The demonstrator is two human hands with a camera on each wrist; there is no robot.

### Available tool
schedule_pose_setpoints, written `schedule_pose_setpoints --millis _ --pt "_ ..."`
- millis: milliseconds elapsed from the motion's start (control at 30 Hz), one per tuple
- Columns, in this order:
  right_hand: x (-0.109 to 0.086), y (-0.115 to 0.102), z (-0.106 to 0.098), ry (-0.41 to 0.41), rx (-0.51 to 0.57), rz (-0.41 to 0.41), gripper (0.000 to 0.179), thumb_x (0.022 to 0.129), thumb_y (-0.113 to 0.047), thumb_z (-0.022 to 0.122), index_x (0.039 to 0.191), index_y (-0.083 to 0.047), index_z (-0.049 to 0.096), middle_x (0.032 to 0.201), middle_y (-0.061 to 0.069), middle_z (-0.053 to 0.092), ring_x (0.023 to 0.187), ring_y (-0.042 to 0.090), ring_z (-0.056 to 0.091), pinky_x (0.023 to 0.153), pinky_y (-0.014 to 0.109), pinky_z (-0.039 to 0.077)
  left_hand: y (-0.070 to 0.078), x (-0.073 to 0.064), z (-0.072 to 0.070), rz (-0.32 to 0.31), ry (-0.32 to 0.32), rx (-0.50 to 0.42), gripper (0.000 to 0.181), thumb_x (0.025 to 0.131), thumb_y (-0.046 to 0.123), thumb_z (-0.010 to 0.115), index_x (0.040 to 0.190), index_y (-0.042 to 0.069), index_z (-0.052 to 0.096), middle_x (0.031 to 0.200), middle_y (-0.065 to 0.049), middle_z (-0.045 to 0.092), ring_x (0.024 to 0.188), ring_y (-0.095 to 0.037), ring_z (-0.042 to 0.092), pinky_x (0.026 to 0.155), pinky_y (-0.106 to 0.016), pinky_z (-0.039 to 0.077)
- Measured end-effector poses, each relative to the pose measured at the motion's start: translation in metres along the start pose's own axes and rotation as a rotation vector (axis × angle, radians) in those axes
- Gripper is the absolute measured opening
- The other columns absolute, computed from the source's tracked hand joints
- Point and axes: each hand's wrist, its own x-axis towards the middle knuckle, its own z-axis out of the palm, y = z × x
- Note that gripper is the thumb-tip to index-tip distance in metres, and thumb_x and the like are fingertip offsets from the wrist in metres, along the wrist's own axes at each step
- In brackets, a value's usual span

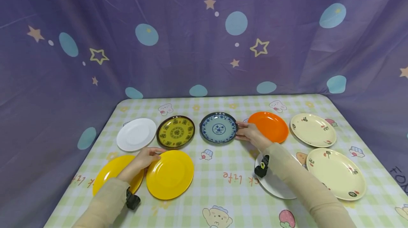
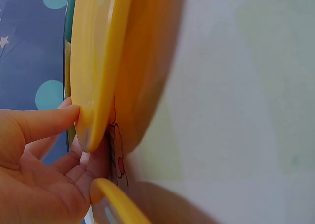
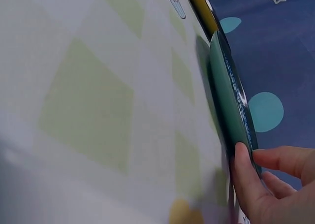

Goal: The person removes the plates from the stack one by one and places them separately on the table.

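My left hand (image 1: 147,159) pinches the upper left rim of a yellow plate (image 1: 170,174). In the left wrist view the thumb lies on top of that plate (image 2: 96,61) and other fingers are beneath it. A second yellow plate (image 1: 109,173) lies partly under my left forearm. My right hand (image 1: 250,133) grips the right rim of a blue-patterned plate (image 1: 218,128) with a dark edge. From the right wrist view, thumb and fingers close on the rim of this plate (image 3: 229,93), which looks slightly tilted.
A white plate (image 1: 136,134) and a brown-rimmed olive plate (image 1: 176,132) lie at the back left. On the right are an orange plate (image 1: 271,127), two cream plates, one far (image 1: 313,130) and one near (image 1: 336,173), and a white plate (image 1: 275,182) partly under my right forearm.
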Motion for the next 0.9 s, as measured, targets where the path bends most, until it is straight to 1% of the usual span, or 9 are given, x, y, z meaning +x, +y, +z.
schedule_pose_setpoints --millis 167,300,433,567,667,767,900 --pt "-0.003 0.002 0.001 0.009 -0.002 -0.007 0.057 0.08 0.014 0.046 0.134 -0.002 0.036 0.13 0.022 0.038 0.073 0.016 0.059 0.074 0.03 0.054 0.001 0.0 0.0 -0.001 0.0 -0.006 0.026 0.084 -0.003 0.051 0.109 -0.007 0.059 0.079 -0.01 0.062 0.065 -0.014 0.055 0.054 -0.024 0.048" --pt "-0.009 0.002 0.001 0.014 -0.006 -0.009 0.058 0.079 0.014 0.047 0.134 -0.001 0.035 0.129 0.023 0.041 0.073 0.017 0.06 0.078 0.032 0.052 0.002 -0.001 -0.001 -0.005 0.007 -0.001 0.026 0.084 -0.003 0.052 0.108 -0.007 0.059 0.079 -0.009 0.062 0.064 -0.014 0.054 0.054 -0.025 0.048" --pt "-0.014 0.002 0.0 0.014 -0.002 -0.004 0.058 0.079 0.014 0.047 0.134 -0.001 0.036 0.132 0.022 0.039 0.077 0.018 0.06 0.082 0.033 0.051 0.002 -0.001 -0.001 -0.004 0.005 -0.001 0.026 0.084 -0.003 0.052 0.108 -0.007 0.059 0.079 -0.01 0.062 0.065 -0.014 0.055 0.055 -0.025 0.048" --pt "-0.019 0.002 -0.002 -0.015 -0.005 -0.015 0.059 0.079 0.014 0.046 0.134 0.002 0.033 0.137 0.021 0.032 0.08 0.019 0.059 0.084 0.034 0.049 0.001 0.0 -0.001 0.001 0.004 0.001 0.026 0.083 -0.004 0.052 0.108 -0.007 0.059 0.08 -0.011 0.063 0.065 -0.014 0.055 0.054 -0.024 0.048" --pt "-0.023 0.002 -0.003 -0.032 -0.002 -0.025 0.058 0.079 0.014 0.046 0.135 0.003 0.032 0.137 0.022 0.031 0.079 0.019 0.059 0.085 0.034 0.049 0.001 -0.001 -0.001 0.012 -0.003 0.006 0.026 0.084 -0.004 0.052 0.108 -0.008 0.059 0.082 -0.012 0.063 0.066 -0.014 0.056 0.055 -0.024 0.048" --pt "-0.025 0.003 -0.004 -0.038 0.0 -0.033 0.058 0.079 0.013 0.046 0.135 0.003 0.031 0.136 0.024 0.031 0.077 0.018 0.059 0.084 0.034 0.049 0.001 -0.001 -0.002 0.009 -0.003 -0.001 0.026 0.084 -0.004 0.052 0.108 -0.008 0.059 0.081 -0.013 0.063 0.066 -0.014 0.056 0.054 -0.024 0.048" --pt "-0.026 0.003 -0.004 -0.036 0.002 -0.032 0.057 0.08 0.014 0.045 0.134 0.004 0.031 0.135 0.026 0.032 0.073 0.016 0.059 0.082 0.033 0.05 0.001 -0.001 -0.002 0.008 0.004 -0.009 0.026 0.083 -0.004 0.052 0.108 -0.008 0.059 0.083 -0.013 0.063 0.069 -0.016 0.057 0.057 -0.025 0.05"
